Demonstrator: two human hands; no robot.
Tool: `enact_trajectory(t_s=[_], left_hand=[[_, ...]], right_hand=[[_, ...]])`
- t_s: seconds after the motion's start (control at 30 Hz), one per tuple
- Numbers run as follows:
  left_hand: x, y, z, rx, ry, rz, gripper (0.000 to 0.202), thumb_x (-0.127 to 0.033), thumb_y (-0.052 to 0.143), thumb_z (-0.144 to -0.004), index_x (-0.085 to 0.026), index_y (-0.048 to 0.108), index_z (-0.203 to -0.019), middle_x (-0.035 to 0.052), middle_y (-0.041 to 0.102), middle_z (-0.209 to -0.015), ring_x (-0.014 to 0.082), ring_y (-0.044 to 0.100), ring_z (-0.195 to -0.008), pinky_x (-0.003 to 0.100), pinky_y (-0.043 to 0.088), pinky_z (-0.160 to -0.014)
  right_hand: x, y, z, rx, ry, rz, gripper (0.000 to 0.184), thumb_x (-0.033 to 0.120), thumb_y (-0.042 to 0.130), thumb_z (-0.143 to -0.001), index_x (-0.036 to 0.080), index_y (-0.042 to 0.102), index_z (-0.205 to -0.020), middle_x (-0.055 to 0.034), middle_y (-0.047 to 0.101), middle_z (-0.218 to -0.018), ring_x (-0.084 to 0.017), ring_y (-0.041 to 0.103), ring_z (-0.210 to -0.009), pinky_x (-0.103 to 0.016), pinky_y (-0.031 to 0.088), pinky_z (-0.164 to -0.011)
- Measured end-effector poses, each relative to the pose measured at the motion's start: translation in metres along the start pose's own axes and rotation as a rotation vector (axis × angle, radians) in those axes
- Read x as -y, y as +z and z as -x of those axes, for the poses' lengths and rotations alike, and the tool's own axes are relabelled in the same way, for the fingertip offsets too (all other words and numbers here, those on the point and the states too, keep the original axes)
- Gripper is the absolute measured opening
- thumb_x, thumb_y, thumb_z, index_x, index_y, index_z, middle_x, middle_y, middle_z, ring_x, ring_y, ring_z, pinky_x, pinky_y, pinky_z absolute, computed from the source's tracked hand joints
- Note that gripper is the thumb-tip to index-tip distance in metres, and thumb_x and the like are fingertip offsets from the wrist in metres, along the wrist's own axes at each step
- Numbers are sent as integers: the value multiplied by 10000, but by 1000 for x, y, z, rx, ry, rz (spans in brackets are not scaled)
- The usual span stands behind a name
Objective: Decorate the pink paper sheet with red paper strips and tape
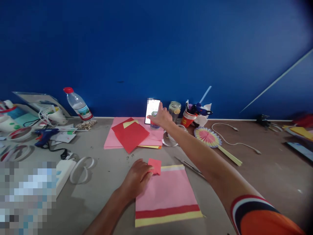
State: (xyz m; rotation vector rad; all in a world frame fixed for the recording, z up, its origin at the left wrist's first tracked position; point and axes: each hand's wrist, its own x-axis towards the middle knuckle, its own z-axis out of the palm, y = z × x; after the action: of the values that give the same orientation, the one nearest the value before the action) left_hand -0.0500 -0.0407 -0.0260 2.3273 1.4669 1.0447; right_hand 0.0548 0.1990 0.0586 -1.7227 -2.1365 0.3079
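My left hand (139, 176) pinches a small coral-red paper square (155, 165) at its lower left. This square lies over the top edge of a stacked pink sheet (167, 187), which has red and yellow bands along its lower side. My right hand (161, 117) reaches far forward with thumb and forefinger spread. It is in front of a small round container (154, 125) with a greenish top, partly hidden by the hand; contact cannot be made out. Just behind leans a lit phone (152, 106). Under the right forearm lies a pair of scissors or tweezers (190, 165).
Red paper (129, 135) lies on pink sheets (110, 140). A bottle (79, 106), a glue gun (46, 135) and a power strip (65, 173) are left. A glass jar (174, 109), a red cup (188, 118), a paper fan (207, 137) and a white cable (228, 141) are right.
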Motion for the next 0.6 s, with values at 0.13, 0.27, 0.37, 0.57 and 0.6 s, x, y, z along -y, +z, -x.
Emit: enact_trajectory(t_s=[0.13,0.27,0.37,0.57,0.6], left_hand=[[-3,1,4,-33,29,21,179,-113,465,-854,-196,608,-922,8,653,-703,133,594,-644,409,458,-942],[-5,3,7,1,54,8,192,-94,448,-833,-204,598,-880,2,608,-673,131,569,-629,397,459,-930],[-5,5,8,-10,59,1,184,-91,451,-829,-200,595,-869,2,587,-667,130,554,-626,392,458,-928],[-2,5,7,-36,12,8,189,-81,449,-817,-200,594,-843,-8,560,-617,130,525,-594,372,465,-897],[-2,5,7,-42,14,7,193,-79,448,-811,-199,595,-844,-8,562,-615,130,521,-588,370,468,-887]], right_hand=[[4,8,-4,23,39,32,797,485,603,-761,107,286,-1386,-227,559,-1156,-355,609,-977,-467,494,-771],[26,2,1,-92,-147,-43,815,506,577,-776,101,253,-1405,-223,518,-1234,-364,581,-1046,-456,488,-816],[65,5,4,-45,-316,-87,819,514,569,-779,120,240,-1417,-208,500,-1274,-349,584,-1035,-444,490,-818],[125,59,3,34,-416,-39,725,447,531,-817,108,259,-1397,-208,513,-1230,-345,554,-1054,-467,479,-840],[127,68,2,61,-402,-16,665,426,518,-828,116,300,-1374,-206,509,-1228,-342,551,-1057,-467,477,-841]])
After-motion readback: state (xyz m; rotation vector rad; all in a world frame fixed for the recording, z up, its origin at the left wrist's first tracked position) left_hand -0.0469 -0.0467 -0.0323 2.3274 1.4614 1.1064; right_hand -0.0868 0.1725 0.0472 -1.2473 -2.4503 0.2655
